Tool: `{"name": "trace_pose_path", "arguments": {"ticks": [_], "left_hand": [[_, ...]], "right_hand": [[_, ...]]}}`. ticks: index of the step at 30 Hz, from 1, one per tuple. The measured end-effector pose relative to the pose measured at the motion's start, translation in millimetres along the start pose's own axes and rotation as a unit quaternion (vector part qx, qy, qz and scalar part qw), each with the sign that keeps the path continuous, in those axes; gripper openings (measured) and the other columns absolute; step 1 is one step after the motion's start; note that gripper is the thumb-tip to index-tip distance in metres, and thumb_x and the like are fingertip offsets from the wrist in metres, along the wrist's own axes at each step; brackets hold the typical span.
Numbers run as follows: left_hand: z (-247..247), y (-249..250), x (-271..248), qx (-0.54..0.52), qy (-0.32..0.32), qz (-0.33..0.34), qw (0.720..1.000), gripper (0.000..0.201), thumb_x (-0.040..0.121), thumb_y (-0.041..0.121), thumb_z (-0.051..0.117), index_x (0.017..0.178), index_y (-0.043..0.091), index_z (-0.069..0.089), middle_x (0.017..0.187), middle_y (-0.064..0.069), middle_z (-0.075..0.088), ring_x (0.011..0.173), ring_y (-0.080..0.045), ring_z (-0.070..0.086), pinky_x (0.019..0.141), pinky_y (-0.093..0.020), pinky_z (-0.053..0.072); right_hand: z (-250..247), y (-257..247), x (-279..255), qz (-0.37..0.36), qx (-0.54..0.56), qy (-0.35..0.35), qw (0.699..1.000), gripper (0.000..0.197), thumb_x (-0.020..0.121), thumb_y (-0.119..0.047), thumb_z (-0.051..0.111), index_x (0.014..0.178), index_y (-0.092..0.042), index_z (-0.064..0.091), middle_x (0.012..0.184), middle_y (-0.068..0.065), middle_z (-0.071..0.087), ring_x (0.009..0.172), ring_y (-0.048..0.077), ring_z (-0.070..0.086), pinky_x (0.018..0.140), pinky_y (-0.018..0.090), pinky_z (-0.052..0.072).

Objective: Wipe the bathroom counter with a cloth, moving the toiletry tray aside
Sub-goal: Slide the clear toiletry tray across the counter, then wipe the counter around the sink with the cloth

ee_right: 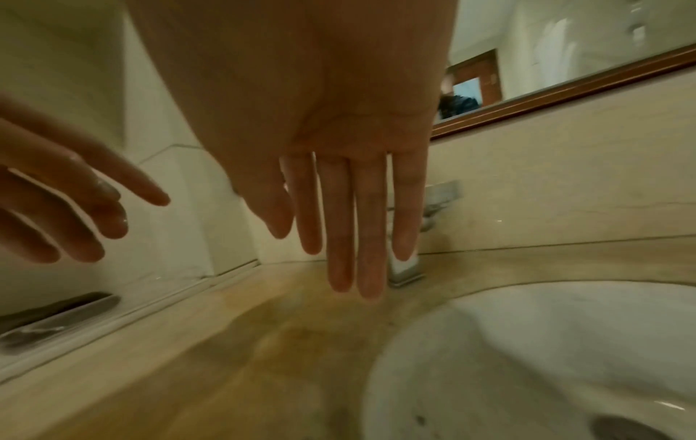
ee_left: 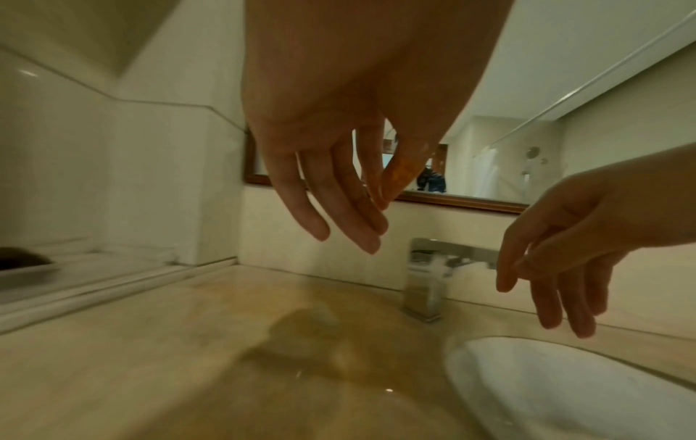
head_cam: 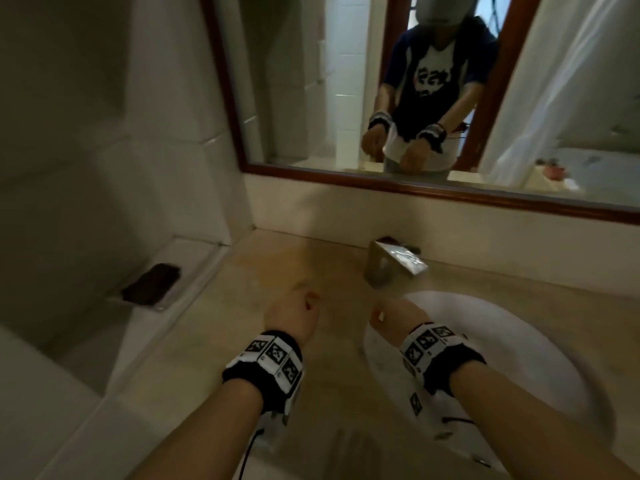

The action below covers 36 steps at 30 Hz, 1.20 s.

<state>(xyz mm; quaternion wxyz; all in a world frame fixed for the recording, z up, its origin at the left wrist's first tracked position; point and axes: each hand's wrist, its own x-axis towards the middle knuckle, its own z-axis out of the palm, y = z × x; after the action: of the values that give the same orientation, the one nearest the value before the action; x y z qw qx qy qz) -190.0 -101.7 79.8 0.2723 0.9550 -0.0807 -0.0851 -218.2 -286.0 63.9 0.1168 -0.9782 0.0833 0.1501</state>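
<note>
- above counter (head_cam: 221, 278), left of sink (head_cam: 519, 341): left hand (head_cam: 292, 315) and right hand (head_cam: 394, 318) empty, fingers loose and spread. cloth location?
- not visible. tray (head_cam: 152, 285) far left on ledge. fetch cloth first; wipe in overlapping passes.

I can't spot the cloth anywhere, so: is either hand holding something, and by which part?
Nothing is held. The left hand and the right hand both hang over the counter with fingers straight and bare.

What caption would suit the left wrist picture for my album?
Left hand and right hand hang open, empty, above a beige counter beside the sink and faucet.
</note>
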Motion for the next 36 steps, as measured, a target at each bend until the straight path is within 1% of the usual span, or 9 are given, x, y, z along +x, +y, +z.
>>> {"name": "trace_pose_path", "arguments": {"ticks": [3,5,11,14,19,23,27,33,36], "left_hand": [[-20.0,-44.9,20.2,0.018,0.007,-0.040,0.999,0.036,0.093,0.020,0.046,0.126,0.023,0.056,0.122,-0.007,0.064,0.110,-0.027,0.060,0.091,-0.033,0.051],[-31.5,-70.6,39.4,0.031,0.009,-0.069,0.997,0.037,0.092,0.020,0.047,0.128,0.022,0.055,0.124,-0.008,0.063,0.112,-0.028,0.060,0.094,-0.034,0.050],[-67.6,-150.6,110.5,0.039,0.051,-0.173,0.983,0.039,0.094,0.012,0.040,0.128,0.024,0.054,0.128,-0.009,0.059,0.117,-0.029,0.057,0.097,-0.039,0.049],[-85.5,-194.6,137.7,0.066,0.086,-0.225,0.968,0.038,0.096,0.011,0.037,0.129,0.020,0.054,0.134,-0.013,0.054,0.122,-0.031,0.053,0.103,-0.039,0.043],[-104.0,-257.9,162.9,0.104,0.091,-0.255,0.957,0.037,0.095,0.024,0.041,0.130,0.024,0.052,0.136,-0.012,0.052,0.123,-0.031,0.050,0.105,-0.041,0.041],[-100.6,-284.0,171.3,0.126,0.014,-0.267,0.955,0.054,0.095,0.045,0.042,0.145,0.038,0.026,0.150,-0.015,0.027,0.135,-0.037,0.032,0.114,-0.046,0.029],[-89.2,-304.8,181.0,0.161,-0.040,-0.237,0.957,0.067,0.088,0.065,0.033,0.144,0.052,-0.002,0.160,-0.006,-0.004,0.147,-0.035,0.001,0.116,-0.060,0.010],[-96.1,-317.1,191.8,0.104,-0.038,-0.280,0.954,0.070,0.084,0.073,0.031,0.145,0.051,0.006,0.157,-0.012,0.011,0.141,-0.039,0.019,0.115,-0.056,0.021],[-99.2,-311.2,198.0,0.094,-0.010,-0.282,0.955,0.060,0.094,0.051,0.041,0.148,0.038,0.019,0.150,-0.022,0.026,0.134,-0.040,0.034,0.112,-0.046,0.032]], "right_hand": [[-0.5,-45.6,35.1,-0.042,-0.018,-0.074,0.996,0.024,0.094,-0.021,0.046,0.110,-0.016,0.063,0.101,0.003,0.061,0.103,0.024,0.061,0.079,0.028,0.046],[-5.4,-68.7,59.2,-0.072,-0.030,-0.111,0.991,0.032,0.096,-0.021,0.046,0.126,-0.015,0.056,0.124,0.009,0.059,0.114,0.026,0.057,0.093,0.030,0.046],[14.3,-88.4,144.6,-0.139,-0.140,-0.138,0.971,0.071,0.091,-0.043,0.054,0.149,-0.028,0.018,0.159,0.006,0.013,0.145,0.027,0.017,0.116,0.038,0.022],[27.7,-87.3,169.6,-0.129,-0.170,-0.150,0.965,0.065,0.096,-0.044,0.042,0.149,-0.040,0.004,0.159,0.000,-0.011,0.147,0.027,-0.006,0.119,0.040,0.010],[50.5,-76.6,204.0,-0.097,-0.153,-0.173,0.968,0.063,0.093,-0.054,0.035,0.144,-0.051,-0.003,0.158,-0.001,-0.019,0.146,0.029,-0.014,0.120,0.050,0.003],[65.0,-72.2,219.2,-0.082,-0.171,-0.187,0.964,0.096,0.073,-0.059,0.060,0.140,-0.053,-0.009,0.156,-0.005,-0.024,0.145,0.031,-0.016,0.117,0.057,0.005],[54.6,-71.7,221.7,-0.079,-0.173,-0.196,0.962,0.089,0.076,-0.062,0.055,0.141,-0.054,-0.006,0.156,-0.008,-0.025,0.145,0.027,-0.017,0.116,0.058,0.002],[46.7,-76.8,224.3,-0.052,-0.167,-0.210,0.962,0.093,0.075,-0.059,0.061,0.142,-0.053,-0.005,0.156,-0.006,-0.025,0.145,0.027,-0.017,0.116,0.057,0.009],[48.4,-73.9,228.1,-0.053,-0.167,-0.215,0.961,0.096,0.073,-0.057,0.064,0.142,-0.054,-0.004,0.156,-0.006,-0.024,0.146,0.028,-0.017,0.114,0.057,0.012]]}}
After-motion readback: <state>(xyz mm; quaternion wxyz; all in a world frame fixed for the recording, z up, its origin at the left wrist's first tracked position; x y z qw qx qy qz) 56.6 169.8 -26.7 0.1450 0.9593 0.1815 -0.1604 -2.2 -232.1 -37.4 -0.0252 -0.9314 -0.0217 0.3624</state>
